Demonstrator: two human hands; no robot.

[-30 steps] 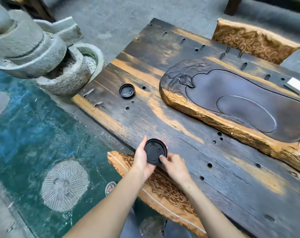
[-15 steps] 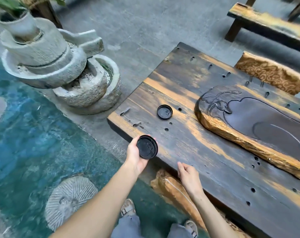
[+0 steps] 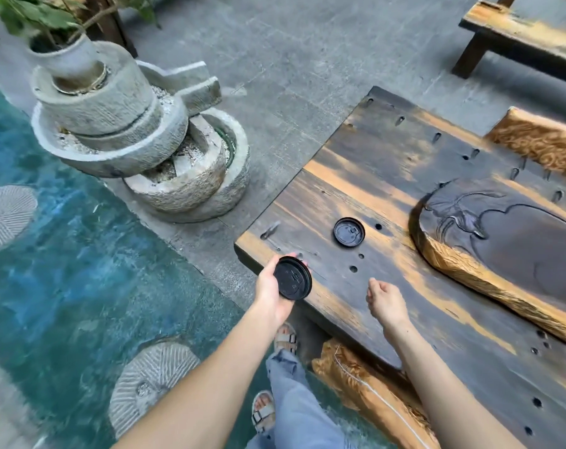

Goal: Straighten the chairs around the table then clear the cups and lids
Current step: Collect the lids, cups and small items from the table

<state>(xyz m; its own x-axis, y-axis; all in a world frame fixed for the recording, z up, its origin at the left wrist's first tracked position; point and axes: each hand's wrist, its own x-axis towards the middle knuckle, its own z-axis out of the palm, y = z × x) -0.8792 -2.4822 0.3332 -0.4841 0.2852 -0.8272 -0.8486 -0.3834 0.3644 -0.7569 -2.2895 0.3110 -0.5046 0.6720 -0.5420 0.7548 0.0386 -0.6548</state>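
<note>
My left hand point(image 3: 270, 288) grips a black round lid point(image 3: 292, 277) by its rim, just over the near left corner of the dark wooden table point(image 3: 388, 176). A second black lid point(image 3: 349, 231) lies flat on the table, a little farther in and to the right. My right hand point(image 3: 385, 301) hovers over the table with loosely curled fingers and holds nothing. A chair cushion with gold pattern point(image 3: 369, 393) sits tucked under the near table edge by my legs. Another patterned cushion point(image 3: 541, 140) shows at the far side.
A carved wooden tea tray point(image 3: 508, 241) fills the right part of the table. A stone millstone fountain with a potted plant point(image 3: 123, 134) stands on the grey floor to the left, beside a blue pond with round stepping stones point(image 3: 6, 215). A wooden bench point(image 3: 518, 34) stands at top right.
My right hand let go of the lid and moved out over the table. My left hand carried the lid toward the table's left corner as I stepped left.
</note>
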